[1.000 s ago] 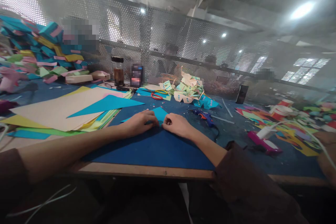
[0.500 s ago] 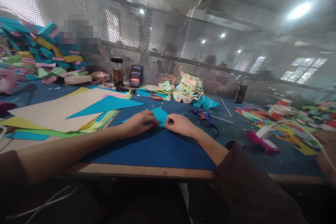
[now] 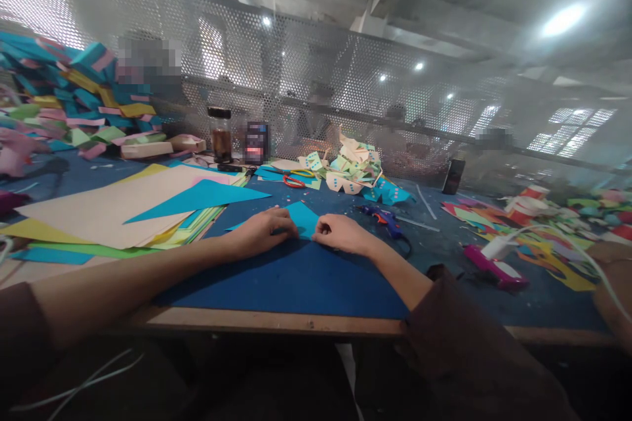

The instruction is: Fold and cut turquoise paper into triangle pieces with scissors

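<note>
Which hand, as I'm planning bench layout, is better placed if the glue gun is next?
Right, I'd judge: the right hand, at the right side of the blue paper, is closer to the glue gun, with tabletop between them. The left hand is across the paper, farther off.

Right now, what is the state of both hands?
Left hand: curled over the blue paper; grip cannot be told.
Right hand: curled at the paper's right edge; grip cannot be told.
</note>
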Available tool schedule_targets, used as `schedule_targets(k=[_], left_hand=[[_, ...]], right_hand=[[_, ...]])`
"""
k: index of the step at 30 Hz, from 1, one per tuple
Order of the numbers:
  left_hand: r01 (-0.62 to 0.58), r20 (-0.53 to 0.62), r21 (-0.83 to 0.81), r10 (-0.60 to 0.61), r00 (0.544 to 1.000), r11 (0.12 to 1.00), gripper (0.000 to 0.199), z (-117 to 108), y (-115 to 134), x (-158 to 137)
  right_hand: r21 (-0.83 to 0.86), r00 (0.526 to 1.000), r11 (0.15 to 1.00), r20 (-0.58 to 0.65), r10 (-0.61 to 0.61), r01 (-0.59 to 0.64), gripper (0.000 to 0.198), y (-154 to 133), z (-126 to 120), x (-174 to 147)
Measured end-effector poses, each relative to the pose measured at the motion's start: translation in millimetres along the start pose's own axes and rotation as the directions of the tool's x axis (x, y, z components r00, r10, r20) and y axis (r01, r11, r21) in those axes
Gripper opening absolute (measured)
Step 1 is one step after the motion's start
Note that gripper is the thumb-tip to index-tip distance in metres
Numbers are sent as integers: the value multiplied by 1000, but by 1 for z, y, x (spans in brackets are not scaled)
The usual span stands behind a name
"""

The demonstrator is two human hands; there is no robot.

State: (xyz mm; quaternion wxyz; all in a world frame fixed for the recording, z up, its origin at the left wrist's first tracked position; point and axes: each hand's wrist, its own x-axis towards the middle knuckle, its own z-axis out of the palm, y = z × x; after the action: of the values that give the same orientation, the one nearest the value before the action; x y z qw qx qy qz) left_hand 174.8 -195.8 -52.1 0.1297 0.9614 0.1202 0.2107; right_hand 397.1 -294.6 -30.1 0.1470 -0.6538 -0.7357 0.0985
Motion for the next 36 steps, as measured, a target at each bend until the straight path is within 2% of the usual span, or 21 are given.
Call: schedule_targets(k=[26,36], left_hand=[[-21,-4,15,22,1000,1000,20,1,-2,0],[-7,4,17,7,1000,1000,19,1,-2,0]], right_hand=[[-8,992,999,120,47,-46,15,2,-16,-6],[0,988,1000,154,25,-25,19,14,-18,-4]])
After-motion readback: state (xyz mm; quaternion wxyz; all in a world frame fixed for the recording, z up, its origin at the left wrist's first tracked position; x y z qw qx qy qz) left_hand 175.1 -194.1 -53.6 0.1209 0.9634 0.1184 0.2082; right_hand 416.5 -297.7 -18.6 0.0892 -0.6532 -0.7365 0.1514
